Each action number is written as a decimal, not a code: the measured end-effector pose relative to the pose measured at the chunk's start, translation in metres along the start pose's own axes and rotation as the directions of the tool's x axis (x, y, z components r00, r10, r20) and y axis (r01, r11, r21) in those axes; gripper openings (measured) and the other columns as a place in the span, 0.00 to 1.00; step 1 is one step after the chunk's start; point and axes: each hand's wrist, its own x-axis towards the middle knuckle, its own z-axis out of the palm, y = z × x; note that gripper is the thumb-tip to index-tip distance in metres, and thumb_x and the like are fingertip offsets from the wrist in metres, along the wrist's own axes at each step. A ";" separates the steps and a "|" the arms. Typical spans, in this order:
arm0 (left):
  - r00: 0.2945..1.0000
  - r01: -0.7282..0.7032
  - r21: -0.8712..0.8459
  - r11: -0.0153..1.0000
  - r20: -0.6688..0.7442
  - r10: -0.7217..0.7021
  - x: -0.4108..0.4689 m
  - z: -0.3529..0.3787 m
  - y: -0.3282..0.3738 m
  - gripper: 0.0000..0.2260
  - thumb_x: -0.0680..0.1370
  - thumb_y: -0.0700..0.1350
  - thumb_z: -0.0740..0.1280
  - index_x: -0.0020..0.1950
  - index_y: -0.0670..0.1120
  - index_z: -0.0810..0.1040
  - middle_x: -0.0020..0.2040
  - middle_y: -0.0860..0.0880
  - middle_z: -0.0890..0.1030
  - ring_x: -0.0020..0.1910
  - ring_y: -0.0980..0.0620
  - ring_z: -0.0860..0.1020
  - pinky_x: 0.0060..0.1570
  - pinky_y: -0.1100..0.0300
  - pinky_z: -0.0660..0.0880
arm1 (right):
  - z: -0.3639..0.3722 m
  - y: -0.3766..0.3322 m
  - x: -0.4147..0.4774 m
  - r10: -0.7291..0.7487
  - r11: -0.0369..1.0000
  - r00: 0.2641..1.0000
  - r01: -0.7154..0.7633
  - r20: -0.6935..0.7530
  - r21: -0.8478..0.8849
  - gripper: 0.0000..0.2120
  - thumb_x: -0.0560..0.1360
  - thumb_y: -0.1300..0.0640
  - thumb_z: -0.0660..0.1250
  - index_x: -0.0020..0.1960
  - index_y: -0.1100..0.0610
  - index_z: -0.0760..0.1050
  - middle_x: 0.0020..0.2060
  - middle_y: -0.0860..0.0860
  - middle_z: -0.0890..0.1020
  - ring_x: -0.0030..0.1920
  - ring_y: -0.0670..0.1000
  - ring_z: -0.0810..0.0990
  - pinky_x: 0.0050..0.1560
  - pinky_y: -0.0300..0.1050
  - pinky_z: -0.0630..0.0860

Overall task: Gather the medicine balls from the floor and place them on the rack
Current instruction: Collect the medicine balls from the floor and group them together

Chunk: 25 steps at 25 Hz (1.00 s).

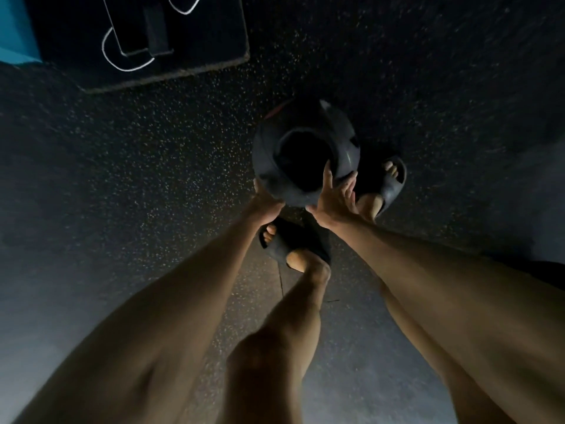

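Note:
A dark grey medicine ball (pixel 305 151) with a black round patch and a thin red stripe is held in front of me above the speckled floor. My left hand (pixel 264 198) cups its lower left side, mostly hidden under the ball. My right hand (pixel 334 198) presses against its lower right side with fingers spread upward. No rack is in view.
My feet in black slides stand under the ball, one (pixel 293 244) below it and one (pixel 383 185) to its right. A dark mat (pixel 183 56) with white line markings lies at the top left beside a blue object (pixel 13 29). Dark speckled rubber floor (pixel 137 163) surrounds me.

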 end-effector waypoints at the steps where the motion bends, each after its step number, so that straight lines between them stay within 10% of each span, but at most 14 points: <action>1: 1.000 0.000 0.000 1.000 0.008 0.000 0.005 0.001 0.004 0.28 0.83 0.42 0.60 0.78 0.35 0.51 0.76 0.37 0.61 0.70 0.39 0.67 0.62 0.54 0.68 | 0.002 -0.002 0.004 0.019 0.998 0.999 -0.017 -0.032 0.059 0.48 0.78 0.46 0.69 0.81 0.51 0.36 0.75 0.72 0.33 0.78 0.68 0.35 0.80 0.60 0.46; 8: 0.998 0.002 -0.016 1.000 -0.061 -0.003 0.009 -0.009 0.021 0.34 0.82 0.48 0.61 0.81 0.40 0.47 0.80 0.37 0.51 0.79 0.35 0.54 0.77 0.41 0.54 | -0.001 -0.006 0.013 -0.012 0.968 0.970 0.072 -0.244 0.240 0.43 0.79 0.49 0.68 0.82 0.49 0.43 0.75 0.72 0.33 0.78 0.67 0.34 0.80 0.59 0.48; 14: 0.924 -0.283 0.079 0.956 -0.245 0.294 0.020 -0.036 0.079 0.37 0.81 0.48 0.61 0.82 0.46 0.41 0.81 0.38 0.46 0.79 0.33 0.50 0.71 0.29 0.58 | -0.075 -0.028 0.065 -0.036 0.925 0.896 0.197 -0.442 0.326 0.35 0.81 0.37 0.56 0.81 0.44 0.43 0.80 0.65 0.44 0.80 0.64 0.44 0.77 0.64 0.57; 18: 0.843 -0.432 0.212 0.877 -0.252 0.476 0.045 -0.070 0.183 0.35 0.82 0.42 0.63 0.82 0.49 0.43 0.82 0.46 0.40 0.80 0.39 0.39 0.77 0.36 0.50 | -0.163 -0.032 0.112 0.053 0.925 0.851 0.155 -0.523 0.346 0.33 0.82 0.40 0.54 0.82 0.53 0.49 0.78 0.61 0.59 0.76 0.61 0.61 0.72 0.61 0.66; 25: 0.752 -0.528 0.360 0.769 -0.222 0.621 0.097 -0.094 0.346 0.27 0.82 0.39 0.62 0.80 0.45 0.58 0.82 0.48 0.54 0.80 0.52 0.53 0.75 0.63 0.48 | -0.198 -0.001 0.112 0.023 0.888 0.903 0.179 -0.429 0.423 0.50 0.78 0.43 0.66 0.81 0.57 0.33 0.79 0.66 0.38 0.80 0.64 0.40 0.80 0.57 0.50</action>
